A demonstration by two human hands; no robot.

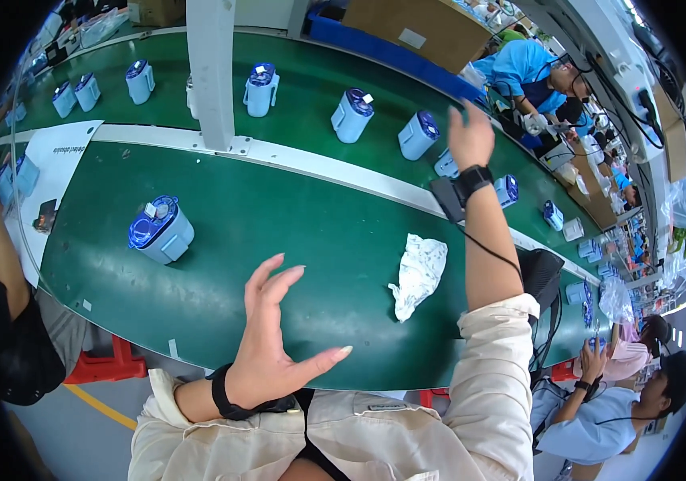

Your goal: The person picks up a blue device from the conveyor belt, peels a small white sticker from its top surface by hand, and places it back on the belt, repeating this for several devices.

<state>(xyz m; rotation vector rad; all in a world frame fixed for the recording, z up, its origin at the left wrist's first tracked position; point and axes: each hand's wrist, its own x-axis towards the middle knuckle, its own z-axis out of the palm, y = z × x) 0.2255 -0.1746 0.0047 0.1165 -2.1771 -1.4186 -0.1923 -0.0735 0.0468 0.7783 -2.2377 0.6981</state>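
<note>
My left hand (269, 341) is held over the near edge of the green table, fingers and thumb spread apart with nothing between them. My right hand (471, 138) reaches out past the white rail, over the green conveyor, fingers stretched out and nothing visible in it. Nearest to it are a light-blue container with a dark-blue lid (418, 136) and another container (446, 164), partly hidden behind my wrist. A similar blue-lidded container (161, 231) stands on the table to the left. Between my arms lies a crumpled white cloth (420, 271).
Several more blue containers stand along the conveyor (303, 88). A white post (211, 76) rises from the rail (311, 164). A black bag-like object (541, 276) and cables are beside my right forearm. Co-workers sit at left and right; a white sheet (54, 164) lies at left.
</note>
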